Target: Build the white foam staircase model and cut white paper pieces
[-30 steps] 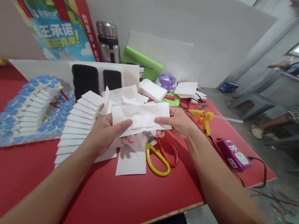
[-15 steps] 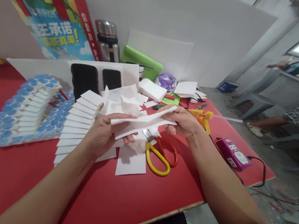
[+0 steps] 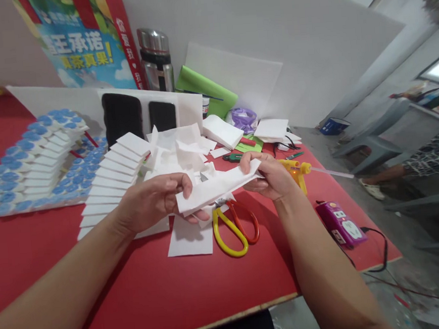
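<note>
A folded white sheet of paper is held up between my two hands above the table, its left end lower than its right. My left hand closes on the left end, a fingertip on top and other fingers beneath. The right end is pinched by my right hand, thumb and fingers on either side. Below the paper lie scissors with one yellow and one red handle, their blades mostly hidden. A flat white sheet rests beside them, and crumpled white paper is heaped behind.
A fan of white cards and a model with blue round pieces stand left on the red table. Two phones lean behind. To the right are a yellow glue gun and a purple power socket. Another person's leg shows.
The paper has gone from opened at its fold to a flatter, narrower strip facing me. Its left end has dropped, and my left hand has shifted slightly right.
</note>
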Tool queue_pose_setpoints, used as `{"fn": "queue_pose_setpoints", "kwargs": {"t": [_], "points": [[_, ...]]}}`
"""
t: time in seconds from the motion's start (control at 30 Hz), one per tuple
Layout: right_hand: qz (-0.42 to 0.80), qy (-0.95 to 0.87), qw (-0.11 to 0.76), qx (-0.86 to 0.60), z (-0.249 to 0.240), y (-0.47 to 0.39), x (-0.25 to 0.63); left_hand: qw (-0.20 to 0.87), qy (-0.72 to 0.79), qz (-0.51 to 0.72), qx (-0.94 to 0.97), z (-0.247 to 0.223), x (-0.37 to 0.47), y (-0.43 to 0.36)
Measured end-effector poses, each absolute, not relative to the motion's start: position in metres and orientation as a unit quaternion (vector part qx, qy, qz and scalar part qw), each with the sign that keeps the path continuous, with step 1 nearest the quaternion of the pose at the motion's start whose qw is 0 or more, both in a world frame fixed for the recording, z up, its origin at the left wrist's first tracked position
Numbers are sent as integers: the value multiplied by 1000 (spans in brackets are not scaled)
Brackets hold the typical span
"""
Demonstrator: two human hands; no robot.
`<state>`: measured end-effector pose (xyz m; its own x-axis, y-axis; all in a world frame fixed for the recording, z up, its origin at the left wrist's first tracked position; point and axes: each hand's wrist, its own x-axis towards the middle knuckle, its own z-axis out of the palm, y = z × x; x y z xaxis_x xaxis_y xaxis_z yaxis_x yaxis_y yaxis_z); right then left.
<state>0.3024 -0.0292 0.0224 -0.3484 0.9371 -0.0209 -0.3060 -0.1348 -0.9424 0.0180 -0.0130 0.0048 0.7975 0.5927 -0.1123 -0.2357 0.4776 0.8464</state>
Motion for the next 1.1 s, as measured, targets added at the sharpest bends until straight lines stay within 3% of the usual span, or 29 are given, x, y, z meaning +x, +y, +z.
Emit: {"fn": "queue_pose_setpoints", "kwargs": {"t": [0.4, 0.7, 1.1], "points": [[693, -531, 343, -347, 23, -40, 274, 843, 266, 32, 467, -1, 34, -30], [628, -593, 355, -359, 20, -34, 292, 881, 228, 59, 410, -8, 32, -30], [536, -537, 475, -445, 8, -22, 286, 890, 165, 147, 399, -11, 39, -32]]}}
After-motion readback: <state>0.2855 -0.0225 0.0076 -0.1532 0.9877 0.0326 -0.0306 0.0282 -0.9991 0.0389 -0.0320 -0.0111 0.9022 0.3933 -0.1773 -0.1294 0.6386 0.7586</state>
